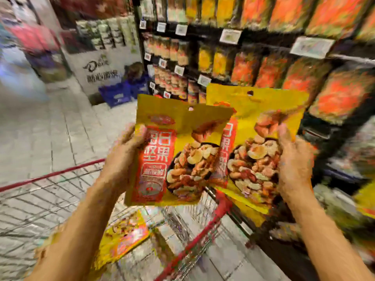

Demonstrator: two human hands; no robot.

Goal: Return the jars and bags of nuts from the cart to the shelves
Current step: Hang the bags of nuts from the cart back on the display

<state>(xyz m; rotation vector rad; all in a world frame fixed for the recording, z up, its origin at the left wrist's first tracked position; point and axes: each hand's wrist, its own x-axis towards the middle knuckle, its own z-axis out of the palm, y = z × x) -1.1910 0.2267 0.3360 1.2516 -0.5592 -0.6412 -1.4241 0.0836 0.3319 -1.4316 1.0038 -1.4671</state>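
Two yellow-and-red bags of mixed nuts are held up in front of me above the cart. My left hand (126,149) grips the left edge of the nearer bag (178,151). My right hand (292,159) grips the right edge of the second bag (257,118), which sits partly behind the first. Another yellow bag of nuts (123,236) lies in the wire cart (60,173) with the red rim below. The shelves (263,40) with orange and yellow packets stand to the right. The whole picture is blurred.
Price tags (230,35) hang along the shelf edges. A white display stand (105,63) and blue crates (117,95) stand at the aisle's far end. Grey tiled floor (50,128) stretches to the left of the cart.
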